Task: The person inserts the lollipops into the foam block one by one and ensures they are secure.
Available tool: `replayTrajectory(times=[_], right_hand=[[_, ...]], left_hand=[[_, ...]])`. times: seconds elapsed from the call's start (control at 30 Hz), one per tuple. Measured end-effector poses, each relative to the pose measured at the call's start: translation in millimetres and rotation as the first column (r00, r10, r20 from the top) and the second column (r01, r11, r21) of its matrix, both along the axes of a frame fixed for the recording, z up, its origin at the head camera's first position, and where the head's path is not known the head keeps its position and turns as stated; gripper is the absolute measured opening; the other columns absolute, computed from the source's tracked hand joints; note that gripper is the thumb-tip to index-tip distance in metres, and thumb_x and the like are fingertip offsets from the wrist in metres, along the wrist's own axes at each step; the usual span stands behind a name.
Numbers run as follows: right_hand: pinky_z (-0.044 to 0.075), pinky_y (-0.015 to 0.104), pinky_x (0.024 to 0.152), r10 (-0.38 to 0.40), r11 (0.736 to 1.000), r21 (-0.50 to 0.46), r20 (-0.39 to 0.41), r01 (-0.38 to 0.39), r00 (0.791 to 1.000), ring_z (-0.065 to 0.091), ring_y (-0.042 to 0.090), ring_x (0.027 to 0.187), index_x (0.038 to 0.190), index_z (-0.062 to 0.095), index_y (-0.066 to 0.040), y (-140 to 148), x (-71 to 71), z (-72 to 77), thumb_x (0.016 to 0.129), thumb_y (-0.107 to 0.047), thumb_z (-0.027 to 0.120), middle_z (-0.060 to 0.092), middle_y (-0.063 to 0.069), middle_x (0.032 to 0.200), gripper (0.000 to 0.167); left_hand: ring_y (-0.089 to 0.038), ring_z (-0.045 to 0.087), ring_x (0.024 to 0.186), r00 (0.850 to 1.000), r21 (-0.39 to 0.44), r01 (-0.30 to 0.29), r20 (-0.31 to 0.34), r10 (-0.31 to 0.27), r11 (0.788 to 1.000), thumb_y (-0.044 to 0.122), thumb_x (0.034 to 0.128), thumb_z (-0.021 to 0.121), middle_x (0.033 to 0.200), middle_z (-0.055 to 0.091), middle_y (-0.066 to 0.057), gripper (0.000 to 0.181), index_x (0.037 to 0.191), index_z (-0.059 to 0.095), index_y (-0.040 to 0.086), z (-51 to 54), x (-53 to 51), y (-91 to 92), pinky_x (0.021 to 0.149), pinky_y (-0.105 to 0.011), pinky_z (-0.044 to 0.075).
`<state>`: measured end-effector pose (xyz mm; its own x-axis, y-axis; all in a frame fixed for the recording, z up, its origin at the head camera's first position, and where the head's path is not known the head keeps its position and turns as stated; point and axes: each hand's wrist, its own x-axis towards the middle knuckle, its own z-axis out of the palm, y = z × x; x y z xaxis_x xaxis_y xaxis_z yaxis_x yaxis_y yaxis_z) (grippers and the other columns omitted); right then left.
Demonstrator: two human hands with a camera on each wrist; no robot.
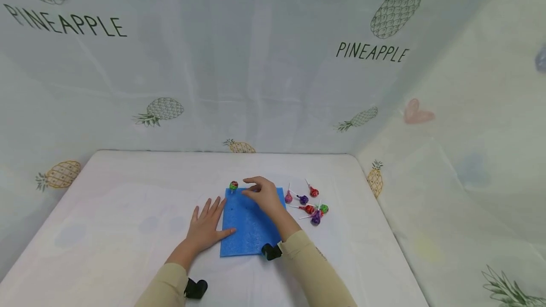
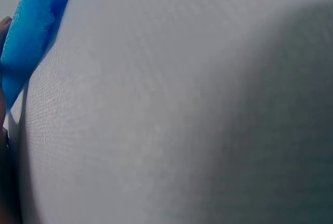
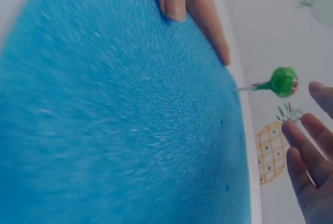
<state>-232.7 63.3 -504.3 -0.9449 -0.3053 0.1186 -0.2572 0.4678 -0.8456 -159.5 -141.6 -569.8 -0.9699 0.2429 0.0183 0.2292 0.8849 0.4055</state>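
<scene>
A blue foam board [image 1: 247, 231] lies on the table. A lollipop [image 1: 233, 185] with a green and red wrapper stands upright at its far left corner, its white stick pushed into the foam. My left hand [image 1: 206, 226] lies flat at the board's left side, fingers spread, the thumb on the foam. Over the far part of the board is my right hand [image 1: 262, 195], thumb and fingers apart and nothing between them. In the right wrist view, the right hand [image 3: 312, 167] is close to the lollipop's green head [image 3: 284, 82], apart from it. The left wrist view shows the foam's edge [image 2: 36, 31].
Several wrapped lollipops [image 1: 309, 209] in red, purple, pink and green lie loose on the table to the right of the board. Small dark holes [image 3: 222, 122] dot the foam near one edge. A white cloth [image 1: 141, 193] covers the table, and a pineapple-print curtain [image 1: 256, 60] hangs behind.
</scene>
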Motion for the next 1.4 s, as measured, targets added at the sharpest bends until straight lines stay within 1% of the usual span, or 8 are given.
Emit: replayTrajectory(times=[0.23,0.47,0.63,0.77,0.93,1.07,1.23,1.4], right_hand=[[0.055,0.032,0.075,-0.075,0.993,-0.092,0.029,0.077,0.997,0.064,0.02,0.095,0.12,0.07,-0.017,23,14.3,-4.2,0.087,-0.019,0.075,0.067,0.001,0.116,0.033],[0.054,0.036,0.079,-0.158,0.978,-0.132,0.012,0.159,0.987,0.063,0.019,0.096,0.119,0.07,-0.017,48,23.8,-3.3,0.087,-0.019,0.076,0.068,0.006,0.115,0.032],[0.053,0.038,0.084,-0.215,0.972,-0.105,-0.051,0.208,0.975,0.063,0.023,0.098,0.116,0.071,-0.013,66,29.5,0.9,0.086,-0.017,0.076,0.068,0.006,0.112,0.03],[0.051,0.045,0.085,-0.256,0.965,-0.091,-0.104,0.248,0.961,0.063,0.029,0.099,0.115,0.071,-0.009,82,34.0,4.5,0.085,-0.013,0.077,0.069,0.009,0.11,0.031],[0.051,0.051,0.086,-0.35,0.935,-0.1,-0.115,0.339,0.93,0.063,0.033,0.098,0.114,0.071,-0.005,104,39.5,7.5,0.083,-0.007,0.078,0.069,0.01,0.109,0.032],[0.051,0.049,0.087,-0.436,0.9,-0.055,-0.111,0.433,0.893,0.064,0.032,0.098,0.113,0.071,-0.005,122,43.5,4.7,0.082,-0.006,0.078,0.068,0.011,0.111,0.032],[0.051,0.044,0.084,-0.495,0.866,0.03,-0.079,0.499,0.865,0.062,0.028,0.102,0.116,0.071,-0.007,139,51.4,1.2,0.083,-0.01,0.078,0.067,0.008,0.115,0.033],[0.05,0.042,0.081,-0.552,0.831,0.031,-0.077,0.555,0.83,0.061,0.028,0.1,0.119,0.069,-0.009,152,56.2,-2.2,0.084,-0.009,0.077,0.066,0.01,0.114,0.035]], left_hand=[[-0.044,0.009,0.145,1.0,0.011,-0.02,0.004,0.02,1.0,0.067,0.0831,0.06,0.158,0.022,-0.02,0.1,0.155,0.024,0.007,0.7,2.2,-3.8,0.11,-0.067,0.0],[-0.043,0.01,0.145,0.999,0.008,-0.031,-0.019,0.031,0.999,0.067,0.0822,0.061,0.158,0.023,-0.019,0.1,0.155,0.026,0.008,-2.6,3.2,-6.1,0.11,-0.066,0.0],[-0.043,0.009,0.145,1.0,0.027,-0.018,-0.012,0.018,0.999,0.066,0.0825,0.062,0.158,0.023,-0.019,0.099,0.154,0.027,0.007,-2.4,2.9,-5.7,0.11,-0.066,0.0],[-0.042,0.01,0.145,1.0,0.006,-0.02,-0.013,0.02,1.0,0.066,0.0824,0.062,0.158,0.023,-0.018,0.099,0.154,0.027,0.008,-0.8,2.2,-4.5,0.111,-0.066,0.0],[-0.043,0.011,0.145,1.0,0.02,-0.015,-0.016,0.016,1.0,0.064,0.0823,0.063,0.158,0.024,-0.018,0.098,0.154,0.028,0.007,2.3,1.6,-1.8,0.11,-0.066,0.001],[-0.043,0.011,0.145,1.0,0.022,-0.015,-0.016,0.015,1.0,0.064,0.0824,0.063,0.158,0.024,-0.018,0.098,0.154,0.028,0.007,2.3,1.3,0.0,0.111,-0.066,0.001],[-0.042,0.01,0.145,1.0,0.018,-0.016,-0.014,0.016,1.0,0.064,0.0827,0.062,0.158,0.023,-0.018,0.098,0.154,0.027,0.008,0.4,0.6,1.6,0.111,-0.066,0.0],[-0.042,0.01,0.145,1.0,0.03,-0.016,-0.019,0.016,0.999,0.064,0.0823,0.063,0.158,0.024,-0.018,0.098,0.154,0.027,0.007,-0.4,0.5,1.3,0.111,-0.066,0.0]])
